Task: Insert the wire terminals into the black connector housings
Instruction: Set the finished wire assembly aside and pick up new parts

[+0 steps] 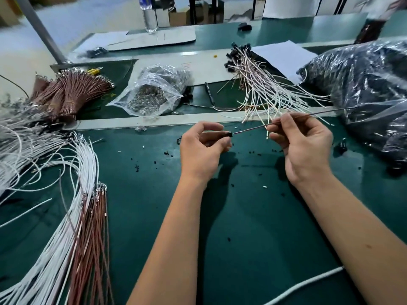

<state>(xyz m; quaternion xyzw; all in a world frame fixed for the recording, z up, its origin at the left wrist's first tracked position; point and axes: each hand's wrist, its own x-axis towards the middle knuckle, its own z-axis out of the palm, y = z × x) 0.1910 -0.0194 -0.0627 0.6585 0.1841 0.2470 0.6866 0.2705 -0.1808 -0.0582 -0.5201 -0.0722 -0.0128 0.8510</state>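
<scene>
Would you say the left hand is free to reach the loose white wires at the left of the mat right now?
Probably not yet: the left hand pinches a black connector housing while the right hand feeds a brown wire into it. The white wires lie uncovered nearby, with bare green mat between.

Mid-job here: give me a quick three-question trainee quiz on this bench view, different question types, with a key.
1. True or false: the left hand pinches a black connector housing.
2. Multiple choice: the right hand holds A) a pen, B) a brown wire, C) a bottle.
3. Fill in: the clear bag of metal terminals lies ____ the hands, across the pale rail.

Key: 1 true; 2 B; 3 beyond.
</scene>
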